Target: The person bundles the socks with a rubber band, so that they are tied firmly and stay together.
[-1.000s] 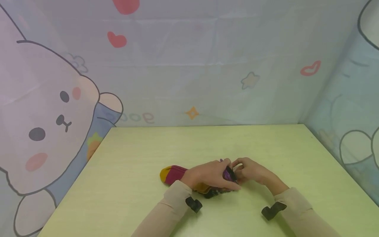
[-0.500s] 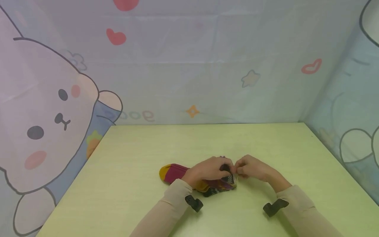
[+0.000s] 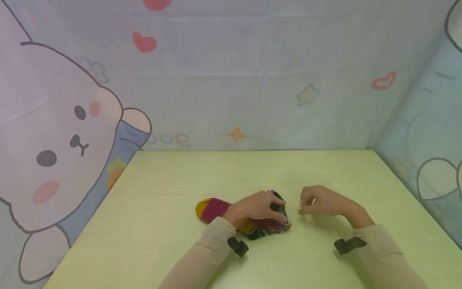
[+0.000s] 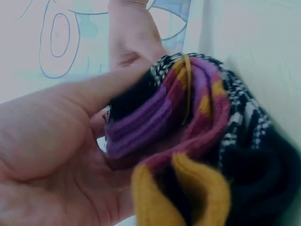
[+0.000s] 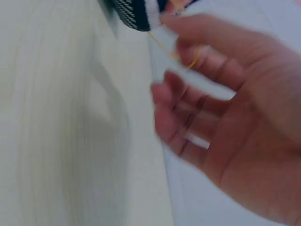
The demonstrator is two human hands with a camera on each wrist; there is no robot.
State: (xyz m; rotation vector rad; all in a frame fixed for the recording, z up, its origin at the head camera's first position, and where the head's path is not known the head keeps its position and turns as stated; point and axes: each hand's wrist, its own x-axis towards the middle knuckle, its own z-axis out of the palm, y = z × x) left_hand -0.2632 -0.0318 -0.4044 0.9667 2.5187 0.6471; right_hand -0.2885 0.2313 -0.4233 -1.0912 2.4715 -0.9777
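A folded bundle of socks lies near the middle of the table, in purple, maroon, mustard and black-and-white knit. My left hand grips it, with thumb and fingers around the right end. In the left wrist view a thin yellow rubber band crosses the rolled socks. To the right, apart from the socks, my right hand has its fingers curled and holds a loop of yellow band. From the black-and-white sock, a strand of band runs to those fingers in the right wrist view.
A maroon sock with a mustard toe sticks out left of the left wrist. The pale yellow table ends at a printed cloth backdrop. A black wrist camera sits on each sleeve.
My right hand was close against the left fingers and has drawn away to the right, with the band in its fingers. The left hand stays on the socks, its fingers more spread.
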